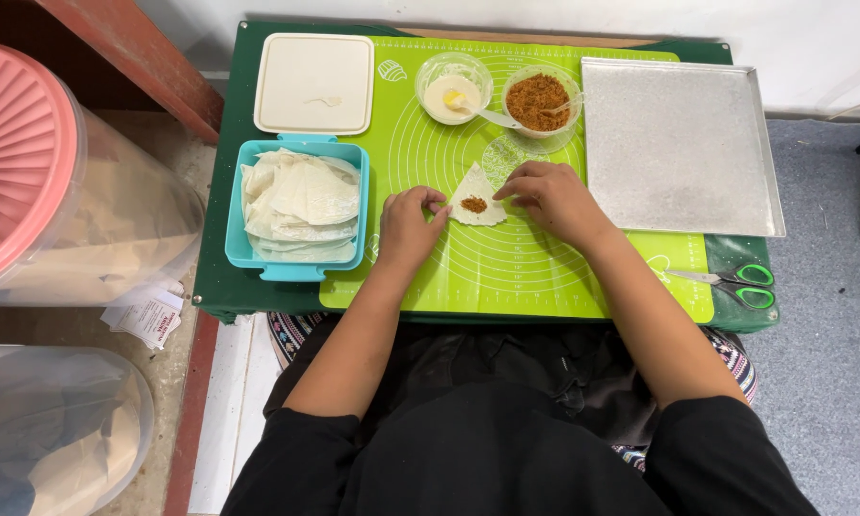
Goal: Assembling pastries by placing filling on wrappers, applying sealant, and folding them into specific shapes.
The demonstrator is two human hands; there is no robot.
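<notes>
A small triangular pastry wrapper (477, 194) lies on the green silicone mat (506, 268), with a dab of brown filling (474, 204) in its middle. My left hand (409, 225) pinches the wrapper's left edge with fingertips together. My right hand (549, 194) rests its fingertips on the wrapper's right edge. A clear bowl of brown filling (539, 101) with a spoon and a clear bowl of pale paste (452, 94) with a spoon stand just beyond the wrapper.
A blue box of stacked wrappers (298, 205) sits at the left, its cream lid (315, 84) behind it. A bare metal tray (678, 148) lies at the right. Green-handled scissors (731, 284) lie at the table's front right. Large plastic tubs (57, 182) stand on the floor at left.
</notes>
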